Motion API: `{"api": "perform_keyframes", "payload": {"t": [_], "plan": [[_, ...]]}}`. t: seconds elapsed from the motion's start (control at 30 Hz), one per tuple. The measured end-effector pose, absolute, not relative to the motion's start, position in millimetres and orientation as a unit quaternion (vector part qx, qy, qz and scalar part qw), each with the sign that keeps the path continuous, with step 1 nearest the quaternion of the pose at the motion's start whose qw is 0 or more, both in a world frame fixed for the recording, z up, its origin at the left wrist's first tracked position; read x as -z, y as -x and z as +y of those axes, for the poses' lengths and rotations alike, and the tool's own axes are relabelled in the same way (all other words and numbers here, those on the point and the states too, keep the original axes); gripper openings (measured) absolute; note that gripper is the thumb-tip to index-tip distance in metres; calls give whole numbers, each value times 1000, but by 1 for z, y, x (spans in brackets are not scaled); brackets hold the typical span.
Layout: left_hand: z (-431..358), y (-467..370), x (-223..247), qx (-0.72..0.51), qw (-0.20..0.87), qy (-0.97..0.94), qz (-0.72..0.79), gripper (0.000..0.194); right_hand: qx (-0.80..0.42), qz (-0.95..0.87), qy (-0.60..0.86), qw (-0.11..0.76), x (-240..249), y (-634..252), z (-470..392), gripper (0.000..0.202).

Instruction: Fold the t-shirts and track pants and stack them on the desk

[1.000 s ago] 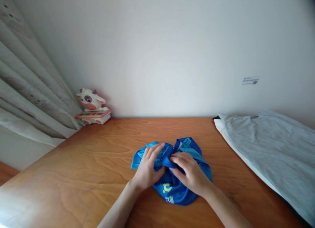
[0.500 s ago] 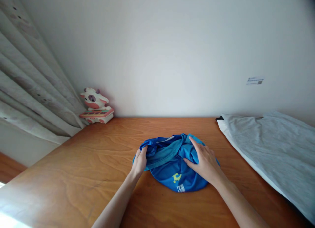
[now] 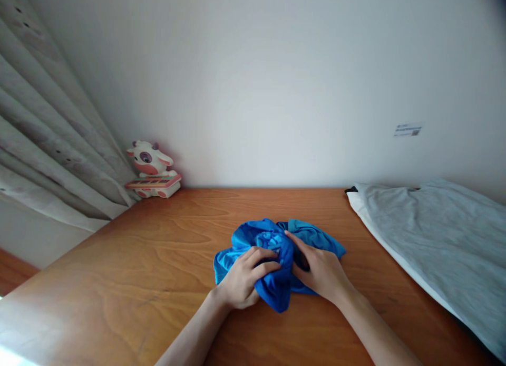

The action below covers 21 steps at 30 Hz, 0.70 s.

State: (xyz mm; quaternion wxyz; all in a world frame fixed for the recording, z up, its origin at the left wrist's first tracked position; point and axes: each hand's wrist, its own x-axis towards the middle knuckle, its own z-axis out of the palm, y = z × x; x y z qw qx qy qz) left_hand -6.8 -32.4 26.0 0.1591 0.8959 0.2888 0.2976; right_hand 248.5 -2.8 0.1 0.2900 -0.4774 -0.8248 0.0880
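Observation:
A crumpled blue cloth garment lies bunched in the middle of the wooden table. My left hand is closed on its left front part, with the fingers curled over the fabric. On the right side, my right hand grips the cloth between thumb and fingers; the thumb tip is partly hidden in the folds. A lighter blue part of the garment spreads out behind my right hand.
A cow-shaped toy keyboard stands at the back left, beside a pale curtain. Grey and white cloth lies along the table's right side. Behind the table rises a white wall with a small label.
My left hand has moved right and toward me, folding cloth over the middle. The yellow and white print is now hidden. My right hand has shifted slightly.

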Motion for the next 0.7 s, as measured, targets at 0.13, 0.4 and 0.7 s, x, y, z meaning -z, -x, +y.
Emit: {"api": "perform_keyframes", "payload": {"t": [0.13, 0.4, 0.7], "plan": [[-34, 10, -19, -374, 224, -837, 330, 46, -86, -824, 504, 243, 2, -242, -4, 18], [-28, 2, -19, -481, 413, -647, 424, 36, -157, -710, 539, 425, 22, -246, 7, 32], [-24, -3, -15, -564, 547, -506, 357, 35, -85, -779, 421, 457, 17, -250, 8, 53]]}}
